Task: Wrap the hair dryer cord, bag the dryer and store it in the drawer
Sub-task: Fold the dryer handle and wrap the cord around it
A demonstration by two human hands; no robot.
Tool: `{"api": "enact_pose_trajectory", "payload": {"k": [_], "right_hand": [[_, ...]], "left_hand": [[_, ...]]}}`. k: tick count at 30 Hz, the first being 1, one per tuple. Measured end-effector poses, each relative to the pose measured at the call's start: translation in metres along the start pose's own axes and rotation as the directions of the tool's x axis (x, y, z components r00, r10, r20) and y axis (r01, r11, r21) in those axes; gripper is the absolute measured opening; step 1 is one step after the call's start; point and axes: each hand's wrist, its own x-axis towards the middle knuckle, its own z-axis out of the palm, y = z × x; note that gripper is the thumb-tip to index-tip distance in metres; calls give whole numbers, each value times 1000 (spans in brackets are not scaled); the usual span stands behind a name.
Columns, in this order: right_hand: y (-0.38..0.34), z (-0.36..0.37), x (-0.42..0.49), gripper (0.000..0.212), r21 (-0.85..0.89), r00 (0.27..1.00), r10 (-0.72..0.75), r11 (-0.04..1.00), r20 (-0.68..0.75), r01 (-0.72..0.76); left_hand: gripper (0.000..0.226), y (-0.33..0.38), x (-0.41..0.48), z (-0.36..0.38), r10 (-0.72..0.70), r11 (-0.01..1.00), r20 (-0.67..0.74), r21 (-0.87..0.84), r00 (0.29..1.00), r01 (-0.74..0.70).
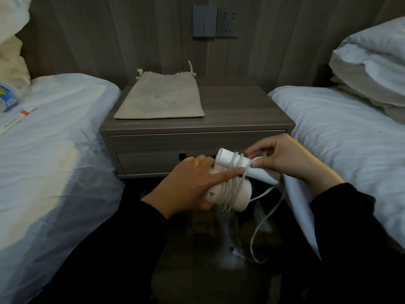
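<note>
Dryer (228, 194) gripped by left hand (188, 185); right hand (282, 156) pinches its cord (260, 224).

A bedroom of a hotel kind is being shown. Two single beds (54, 137) with white sheets are being separated by a grey wooden nightstand (241, 110) with one drawer (153, 150). Folded white duvets (370, 69) are being kept on the right bed. A switch panel (204, 20) and a socket (227, 21) are being carried by the wood-panelled wall (109, 40).
</note>
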Motion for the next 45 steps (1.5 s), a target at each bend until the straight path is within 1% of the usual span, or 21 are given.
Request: {"api": "enact_pose_trajectory", "payload": {"k": [2,5,8,10,12,16,22,25,27,29,31,34,37,39,42,45], "right_hand": [[-2,2,1,35,41,999,-37,998,20,36],[-4,4,2,38,71,995,-99,993,13,98],[-6,4,2,39,61,993,-106,993,45,103],[-5,5,1,39,83,993,-103,992,65,97],[-5,6,1,37,80,993,-108,991,57,103],[-7,7,2,26,28,992,-129,991,14,128],[-10,11,3,17,3,991,-123,992,-49,124],[-7,10,3,16,-6,988,-100,995,-114,100],[-3,10,4,16,10,984,-56,998,-168,58],[-2,14,7,13,4,975,-19,1000,-222,20],[0,20,10,19,-19,969,-1,1000,-247,-3],[5,20,13,22,-11,975,-6,1000,-224,3],[16,6,14,28,-13,989,-48,999,-139,46],[21,-1,14,29,-26,994,-49,999,-98,46],[29,-3,13,30,32,995,-10,999,-97,13],[40,-7,11,25,179,985,78,983,-157,-49]], "left_hand": [[99,0,1,-1,5,1000,28,-3,1000,-4],[98,3,1,-2,23,1000,31,-13,999,-23],[95,5,2,-3,42,999,61,-26,997,-40],[95,4,1,-1,52,999,52,-15,997,-52],[97,4,1,0,57,998,27,-10,998,-56],[96,5,1,-2,48,997,77,-71,996,-42],[92,8,1,0,35,987,86,-157,996,-21],[90,10,1,2,35,983,69,-181,997,-22],[88,9,1,3,23,987,63,-162,998,-12],[86,5,2,0,-4,988,108,-153,994,21],[86,0,2,-1,-16,989,136,-144,991,36],[87,-8,0,-1,-20,992,117,-119,993,34],[90,-17,-5,1,-54,991,71,-121,996,63],[89,-19,-6,0,-62,989,50,-128,997,68],[87,-11,-5,-1,-39,977,55,-207,998,50],[88,-2,-5,-1,-50,936,102,-343,994,82]]}}
